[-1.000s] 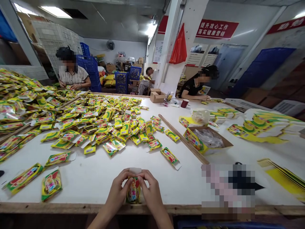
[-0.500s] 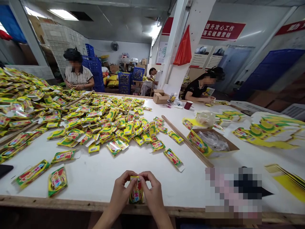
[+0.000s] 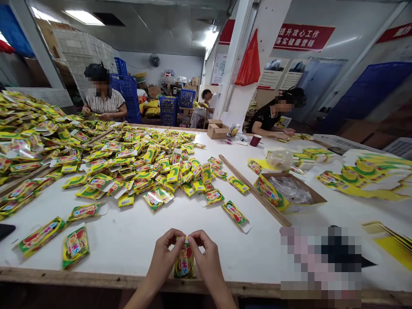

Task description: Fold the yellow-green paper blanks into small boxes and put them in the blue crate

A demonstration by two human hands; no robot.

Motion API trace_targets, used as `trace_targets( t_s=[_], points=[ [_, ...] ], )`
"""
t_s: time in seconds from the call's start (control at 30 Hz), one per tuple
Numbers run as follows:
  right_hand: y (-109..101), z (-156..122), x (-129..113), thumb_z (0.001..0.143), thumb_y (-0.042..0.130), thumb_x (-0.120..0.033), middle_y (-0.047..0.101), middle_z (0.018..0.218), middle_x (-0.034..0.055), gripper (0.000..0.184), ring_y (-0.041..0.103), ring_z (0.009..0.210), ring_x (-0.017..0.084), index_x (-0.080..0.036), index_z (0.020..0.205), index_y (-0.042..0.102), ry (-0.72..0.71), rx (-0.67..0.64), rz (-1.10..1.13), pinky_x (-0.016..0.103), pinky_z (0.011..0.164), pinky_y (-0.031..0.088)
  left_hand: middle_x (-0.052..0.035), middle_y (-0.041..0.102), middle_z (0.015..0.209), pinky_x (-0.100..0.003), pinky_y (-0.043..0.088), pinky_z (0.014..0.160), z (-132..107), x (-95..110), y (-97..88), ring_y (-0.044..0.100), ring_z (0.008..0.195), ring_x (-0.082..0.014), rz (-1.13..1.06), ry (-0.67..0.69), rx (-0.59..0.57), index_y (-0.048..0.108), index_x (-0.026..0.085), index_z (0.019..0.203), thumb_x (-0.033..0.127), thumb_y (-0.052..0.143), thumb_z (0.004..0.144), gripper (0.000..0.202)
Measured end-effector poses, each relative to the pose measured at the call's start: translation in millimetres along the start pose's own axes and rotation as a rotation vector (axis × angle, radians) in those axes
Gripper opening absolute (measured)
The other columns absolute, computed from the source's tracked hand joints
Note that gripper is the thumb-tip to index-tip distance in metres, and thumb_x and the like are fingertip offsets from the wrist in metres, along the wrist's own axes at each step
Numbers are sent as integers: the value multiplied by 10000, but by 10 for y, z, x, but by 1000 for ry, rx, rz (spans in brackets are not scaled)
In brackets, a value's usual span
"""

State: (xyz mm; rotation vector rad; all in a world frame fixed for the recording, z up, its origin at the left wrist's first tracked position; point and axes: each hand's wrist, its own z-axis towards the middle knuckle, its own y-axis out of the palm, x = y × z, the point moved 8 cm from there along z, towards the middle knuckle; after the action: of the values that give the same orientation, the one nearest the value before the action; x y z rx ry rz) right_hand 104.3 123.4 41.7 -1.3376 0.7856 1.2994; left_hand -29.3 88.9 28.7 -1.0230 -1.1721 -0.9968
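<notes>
Close to the table's front edge, a small yellow and green printed carton (image 3: 184, 260) stands between my two hands, with its colourful front facing me. My left hand (image 3: 166, 253) pinches the carton's top left with thumb and index finger. On the other side, my right hand (image 3: 203, 251) pinches the top right corner the same way. Both thumbs meet near the top edge, so the flap there is mostly hidden. Nearest to the hands, a loose carton (image 3: 236, 216) lies to the right with a white end flap sticking out. Another carton (image 3: 75, 246) lies to the left.
A large heap of cartons (image 3: 138, 163) covers the table's left and middle. A wooden strip (image 3: 251, 189) runs along the right, beside an open display box (image 3: 273, 195) holding clear plastic. Flat yellow cardboard (image 3: 360, 180) lies farther right. Co-workers (image 3: 104, 101) sit across the table.
My hands keep their pinch on the carton and have barely moved. The view has shifted slightly. The co-worker at right has stretched a hand outward; the one at left has parted their hands.
</notes>
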Motion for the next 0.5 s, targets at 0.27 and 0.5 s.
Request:
trace_targets(
  t_s=[0.27, 0.5],
  points=[
    [25, -87, 73, 870, 597, -341, 701, 819, 51, 174, 651, 777, 199, -185, 834, 663, -25, -13, 85, 265, 716, 502, -52, 681, 873, -293, 509, 757, -87, -61, -6, 643, 850, -207, 2, 77, -63, 697, 195, 873, 364, 598, 875, 196],
    [-540, -262, -9, 848, 594, -462, 727, 845, 64, 275, 675, 805, 216, -209, 810, 694, -17, 121, -26, 248, 726, 532, -73, 671, 1061, -346, 521, 854, -26, -9, -75, 643, 958, -215, 158, 147, -141, 626, 248, 1149, 352, 538, 915, 271]
  ],
)
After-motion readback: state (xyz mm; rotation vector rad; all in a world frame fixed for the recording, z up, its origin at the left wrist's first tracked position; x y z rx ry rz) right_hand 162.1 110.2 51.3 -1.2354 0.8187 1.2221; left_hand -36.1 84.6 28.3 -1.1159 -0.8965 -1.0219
